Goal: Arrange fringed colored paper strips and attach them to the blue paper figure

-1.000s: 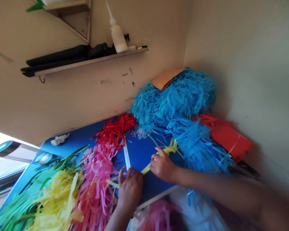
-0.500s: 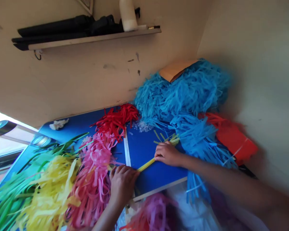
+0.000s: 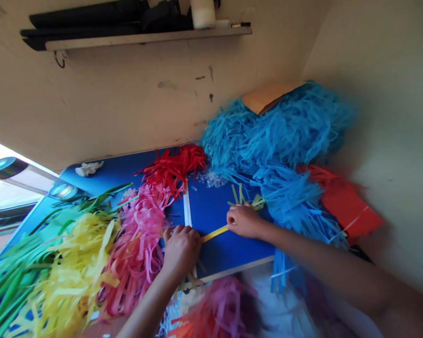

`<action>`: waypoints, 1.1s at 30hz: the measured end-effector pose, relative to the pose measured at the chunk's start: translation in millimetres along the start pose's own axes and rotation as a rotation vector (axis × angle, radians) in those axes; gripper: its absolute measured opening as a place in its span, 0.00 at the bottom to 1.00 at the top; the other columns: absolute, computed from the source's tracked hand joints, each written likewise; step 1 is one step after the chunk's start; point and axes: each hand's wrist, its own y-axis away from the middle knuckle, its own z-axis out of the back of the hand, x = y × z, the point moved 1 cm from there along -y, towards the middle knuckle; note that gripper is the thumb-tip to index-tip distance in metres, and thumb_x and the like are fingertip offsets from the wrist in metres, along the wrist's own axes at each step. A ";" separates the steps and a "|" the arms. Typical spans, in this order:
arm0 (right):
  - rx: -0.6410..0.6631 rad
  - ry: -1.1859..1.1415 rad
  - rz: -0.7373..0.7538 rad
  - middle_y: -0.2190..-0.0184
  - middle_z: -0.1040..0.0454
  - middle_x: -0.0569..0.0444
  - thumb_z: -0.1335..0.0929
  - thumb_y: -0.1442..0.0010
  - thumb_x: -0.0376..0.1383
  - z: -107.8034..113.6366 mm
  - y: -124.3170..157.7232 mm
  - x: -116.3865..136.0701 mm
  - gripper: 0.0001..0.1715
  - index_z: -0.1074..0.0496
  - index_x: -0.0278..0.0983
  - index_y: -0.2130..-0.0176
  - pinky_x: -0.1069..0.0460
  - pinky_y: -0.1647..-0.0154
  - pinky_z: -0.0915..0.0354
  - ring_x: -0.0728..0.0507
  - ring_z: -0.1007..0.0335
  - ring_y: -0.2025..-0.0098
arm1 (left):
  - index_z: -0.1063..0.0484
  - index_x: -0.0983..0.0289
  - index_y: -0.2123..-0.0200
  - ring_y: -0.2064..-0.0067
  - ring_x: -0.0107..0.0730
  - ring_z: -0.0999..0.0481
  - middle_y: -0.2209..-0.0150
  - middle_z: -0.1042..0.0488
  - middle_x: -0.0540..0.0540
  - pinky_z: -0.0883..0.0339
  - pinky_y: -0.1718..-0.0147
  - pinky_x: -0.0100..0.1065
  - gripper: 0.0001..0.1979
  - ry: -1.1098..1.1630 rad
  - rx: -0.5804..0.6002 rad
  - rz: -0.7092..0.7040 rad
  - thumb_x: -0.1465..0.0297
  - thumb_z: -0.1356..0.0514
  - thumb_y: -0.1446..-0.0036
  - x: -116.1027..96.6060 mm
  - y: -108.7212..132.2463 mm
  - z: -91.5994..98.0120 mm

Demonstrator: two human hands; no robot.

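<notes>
A bundle of yellow paper strips (image 3: 215,233) lies stretched across the blue table (image 3: 215,256). My left hand (image 3: 181,249) presses down on its left end, fingers curled over it. My right hand (image 3: 244,220) grips the bundle further right, and the loose strip ends (image 3: 248,199) fan out past my knuckles toward the blue paper pile. The stretch of strips between the two hands is taut and flat on the table.
Heaps of cut paper strips ring the hands: pink (image 3: 141,239), yellow (image 3: 74,267), green (image 3: 24,263), red (image 3: 172,169), a big blue pile (image 3: 278,141) in the corner, red-orange sheets (image 3: 341,202). A wall shelf (image 3: 144,37) holds dark items and a white bottle.
Both hands have shifted slightly left and closer together along the yellow bundle. The view has dropped, so the shelf sits higher in frame.
</notes>
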 end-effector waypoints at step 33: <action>-0.411 0.206 0.654 0.69 0.24 0.55 0.36 0.33 0.30 -17.4 25.3 -12.2 0.12 0.26 0.38 0.65 0.46 0.54 0.46 0.45 0.36 0.63 | 0.25 0.56 0.57 0.58 0.39 0.28 0.66 0.22 0.49 0.47 0.48 0.45 0.11 0.048 -0.253 -0.297 0.76 0.40 0.40 -1.0 20.3 -26.3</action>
